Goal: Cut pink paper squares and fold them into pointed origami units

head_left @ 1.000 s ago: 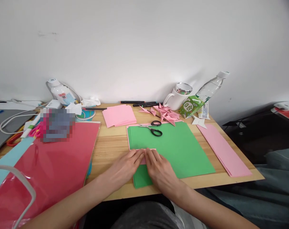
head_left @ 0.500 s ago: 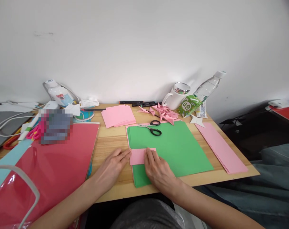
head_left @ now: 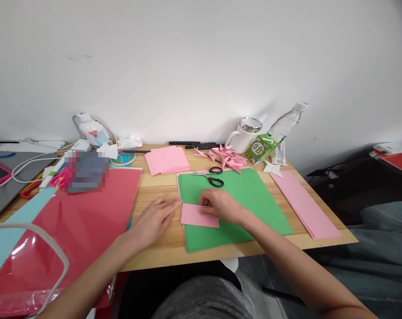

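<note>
A small folded strip of pink paper (head_left: 196, 215) lies on a stack of green paper (head_left: 254, 204), near its left side. My right hand (head_left: 221, 204) rests over the strip's right part, fingers curled in and the tips at the pink paper; the exact grip is partly hidden. At the strip's left end, my left hand (head_left: 159, 217) has its fingers stretched out, with the fingertips close to the upper left corner. Black-handled scissors (head_left: 214, 177) lie on the green stack just beyond my right hand.
Square pink sheets (head_left: 168, 160) lie at the back, left of folded pink pieces (head_left: 230, 157). A white mug (head_left: 244, 137), a green carton (head_left: 261, 148) and a clear bottle (head_left: 287, 124) stand behind. Pink strips (head_left: 307, 206) lie right; a red folder (head_left: 91, 212) lies left.
My right hand has lifted from flat pressing into a curled pose, slightly farther up and right. The pink strip is tilted a little. My left hand stays beside its left end.
</note>
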Motion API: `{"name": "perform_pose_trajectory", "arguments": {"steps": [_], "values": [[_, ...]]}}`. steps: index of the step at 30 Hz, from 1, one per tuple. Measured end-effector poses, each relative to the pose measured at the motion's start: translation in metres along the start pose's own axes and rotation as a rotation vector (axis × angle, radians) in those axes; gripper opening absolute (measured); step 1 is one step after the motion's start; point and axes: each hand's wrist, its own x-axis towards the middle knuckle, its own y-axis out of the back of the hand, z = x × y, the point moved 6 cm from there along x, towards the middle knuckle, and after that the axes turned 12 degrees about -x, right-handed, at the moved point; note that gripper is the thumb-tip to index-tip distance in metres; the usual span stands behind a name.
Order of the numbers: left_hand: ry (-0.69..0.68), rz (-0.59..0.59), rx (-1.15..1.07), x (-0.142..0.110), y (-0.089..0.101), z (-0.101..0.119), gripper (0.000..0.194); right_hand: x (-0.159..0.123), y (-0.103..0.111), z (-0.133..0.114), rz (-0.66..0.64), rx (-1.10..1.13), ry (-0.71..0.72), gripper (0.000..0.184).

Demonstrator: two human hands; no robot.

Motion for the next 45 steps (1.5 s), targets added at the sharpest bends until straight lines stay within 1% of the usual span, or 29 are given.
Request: {"name": "perform_pose_trajectory", "arguments": {"steps": [1,3,4,5,6,7,8,9,10,11,12,13,14,15,18,20,22,24,27,30,32,35,38,40,42,45], "values": [[0.026,0.025,-0.046,0.003,0.005,0.001,0.043,0.001,0.001,0.001,-0.014,0.04,0.001,0.006],[0.108,0.067,-0.177,0.012,0.014,0.004,0.042,0.004,0.002,0.003,-0.033,0.158,0.009,0.009],[0.172,0.149,-0.251,0.017,0.023,0.003,0.042,0.007,0.002,0.003,-0.037,0.261,0.011,0.011],[0.223,0.264,-0.319,0.021,0.033,0.003,0.045,0.01,0.004,0.004,-0.032,0.399,0.009,0.012],[0.253,0.384,-0.393,0.026,0.043,0.004,0.048,0.014,0.007,0.005,-0.004,0.559,0.001,0.014],[0.273,0.516,-0.481,0.029,0.054,0.003,0.051,0.019,0.012,0.007,0.052,0.735,-0.006,0.017],[0.284,0.6,-0.584,0.033,0.061,0.001,0.055,0.024,0.017,0.01,0.137,0.902,-0.015,0.022],[0.297,0.662,-0.694,0.036,0.065,-0.003,0.058,0.029,0.023,0.013,0.253,1.039,-0.037,0.026],[0.321,0.665,-0.804,0.041,0.066,-0.007,0.061,0.034,0.027,0.017,0.366,1.149,-0.061,0.029],[0.351,0.62,-0.878,0.045,0.065,-0.012,0.061,0.038,0.029,0.018,0.45,1.225,-0.082,0.031],[0.388,0.517,-0.932,0.05,0.059,-0.017,0.058,0.043,0.029,0.019,0.513,1.275,-0.099,0.033],[0.409,0.437,-0.967,0.052,0.054,-0.021,0.054,0.048,0.027,0.017,0.542,1.3,-0.102,0.034],[0.426,0.385,-0.992,0.053,0.05,-0.025,0.049,0.053,0.024,0.015,0.555,1.305,-0.099,0.034],[0.438,0.373,-1.004,0.053,0.047,-0.03,0.044,0.057,0.02,0.012,0.562,1.3,-0.094,0.033],[0.469,0.464,-1.032,0.048,0.041,-0.046,0.033,0.064,0.008,0.004,0.593,1.239,-0.056,0.029],[0.475,0.524,-1.036,0.046,0.038,-0.053,0.029,0.064,0.0,-0.003,0.575,1.134,-0.034,0.029],[0.48,0.573,-1.034,0.043,0.036,-0.058,0.025,0.061,-0.005,-0.008,0.565,0.977,-0.049,0.03],[0.47,0.59,-1.037,0.041,0.035,-0.059,0.027,0.058,-0.007,-0.015,0.56,0.892,0.001,0.036],[0.442,0.553,-1.034,0.039,0.033,-0.058,0.028,0.054,-0.007,-0.025,0.528,0.91,0.101,0.048],[0.403,0.478,-0.953,0.038,0.033,-0.056,0.026,0.052,-0.009,-0.033,0.442,1.006,0.158,0.058],[0.404,0.421,-0.86,0.038,0.032,-0.056,0.027,0.052,-0.01,-0.035,0.395,1.033,0.134,0.053],[0.393,0.379,-0.779,0.038,0.031,-0.054,0.027,0.053,-0.012,-0.029,0.377,1.048,0.05,0.035],[0.335,0.424,-0.797,0.04,0.035,-0.048,0.028,0.057,-0.015,-0.022,0.349,1.163,0.012,0.033],[0.325,0.456,-0.838,0.04,0.035,-0.045,0.033,0.058,-0.016,-0.018,0.345,1.207,-0.015,0.034],[0.361,0.433,-0.848,0.04,0.032,-0.045,0.038,0.057,-0.016,-0.017,0.36,1.21,-0.027,0.034],[0.467,0.365,-0.767,0.038,0.025,-0.05,0.037,0.055,-0.013,-0.019,0.382,1.181,-0.004,0.031]]}}
